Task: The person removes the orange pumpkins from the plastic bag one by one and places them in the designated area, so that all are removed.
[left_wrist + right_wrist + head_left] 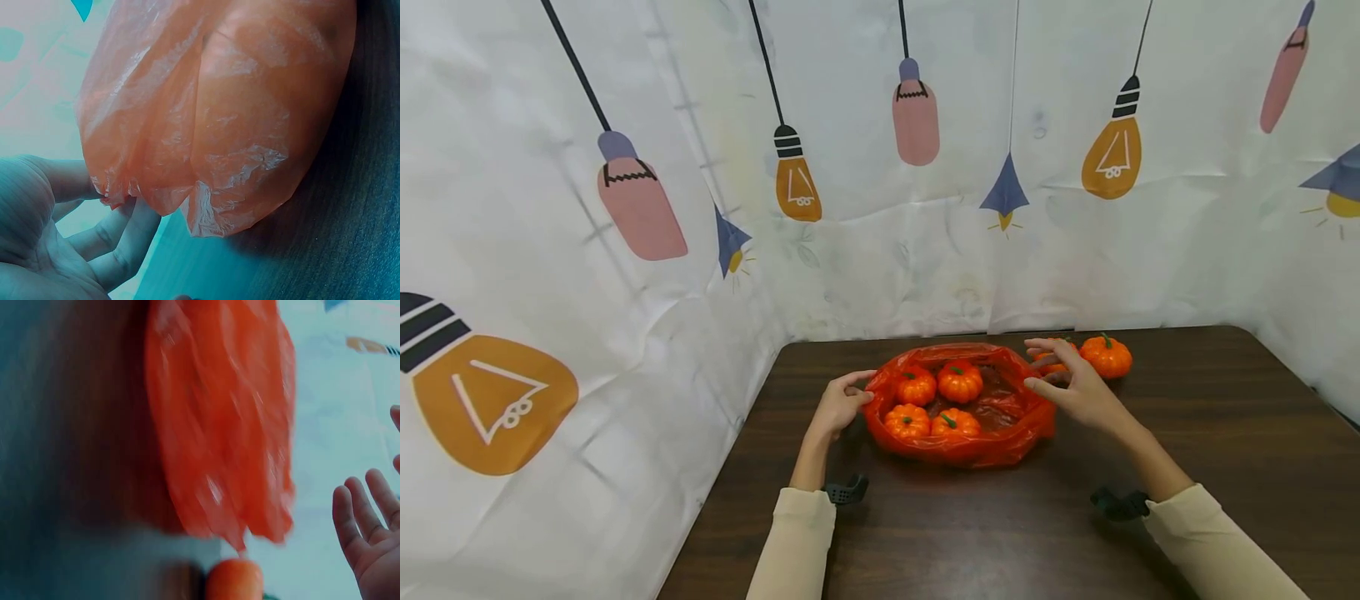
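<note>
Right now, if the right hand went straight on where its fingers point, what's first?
Likely the red bag, at its right rim, just beyond the right hand. Height is unclear in the head view, so it might pass over the rim.

One pumpkin (1056, 367), partly hidden by right hand (1088, 395), red bag (219, 425), blurred, top cut off in right wrist view, left sleeve (793, 542), cropped in head view

The bag (955, 452) is thin plastic film, creased and glossy. Pumpkins (961, 383) inside the bag show smooth, shiny, plastic-like skin. The table (977, 533) beneath the bag presents smooth wood grain, low sheen. The sheet (880, 275) behind the bag appears cloth-like, matt and wrinkled.
</note>
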### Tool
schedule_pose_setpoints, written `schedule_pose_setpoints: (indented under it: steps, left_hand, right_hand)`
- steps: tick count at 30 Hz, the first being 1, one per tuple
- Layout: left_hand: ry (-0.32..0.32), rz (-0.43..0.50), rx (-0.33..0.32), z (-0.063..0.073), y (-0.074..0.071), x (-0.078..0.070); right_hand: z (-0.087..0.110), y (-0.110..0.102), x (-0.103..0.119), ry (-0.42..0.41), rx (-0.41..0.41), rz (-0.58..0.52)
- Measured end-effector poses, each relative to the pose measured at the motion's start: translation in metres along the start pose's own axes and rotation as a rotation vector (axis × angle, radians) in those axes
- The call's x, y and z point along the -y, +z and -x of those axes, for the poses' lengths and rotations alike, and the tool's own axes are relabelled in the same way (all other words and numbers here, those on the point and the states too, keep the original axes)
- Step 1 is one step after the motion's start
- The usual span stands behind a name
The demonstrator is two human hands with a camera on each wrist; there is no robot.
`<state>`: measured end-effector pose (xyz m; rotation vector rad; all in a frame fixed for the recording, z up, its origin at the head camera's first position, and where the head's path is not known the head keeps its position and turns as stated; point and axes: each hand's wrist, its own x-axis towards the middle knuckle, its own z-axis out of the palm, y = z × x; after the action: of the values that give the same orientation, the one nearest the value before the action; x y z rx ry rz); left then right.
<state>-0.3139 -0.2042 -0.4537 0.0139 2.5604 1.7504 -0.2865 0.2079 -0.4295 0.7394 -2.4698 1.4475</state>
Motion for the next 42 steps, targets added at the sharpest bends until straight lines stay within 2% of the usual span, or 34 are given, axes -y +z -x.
schedule_pose_setpoints:
  steps: [9, 18, 26, 33, 42]
  left_hand:
    - [0.015, -0.008, 0.001, 0.002, -0.001, -0.001]
    - [0.014, -0.017, -0.002, 0.002, -0.001, -0.001]
    - [0.020, -0.014, -0.008, 0.001, 0.000, 0.001]
    - [0.013, -0.014, -0.005, 0.002, 0.000, 0.000]
    - [0.012, -0.014, -0.002, 0.001, 0.000, -0.001]
  right_hand:
    - [-0.001, 0.046, 0.003, -0.041, 0.073, -0.026]
    - [-0.002, 0.073, 0.002, -0.040, 0.185, -0.077]
    - [-0.005, 0.081, 0.008, -0.014, 0.234, -0.050]
    - [-0.006, 0.083, 0.010, 0.040, 0.277, -0.035]
    - [-0.007, 0.085, 0.006, 0.043, 0.342, 0.016]
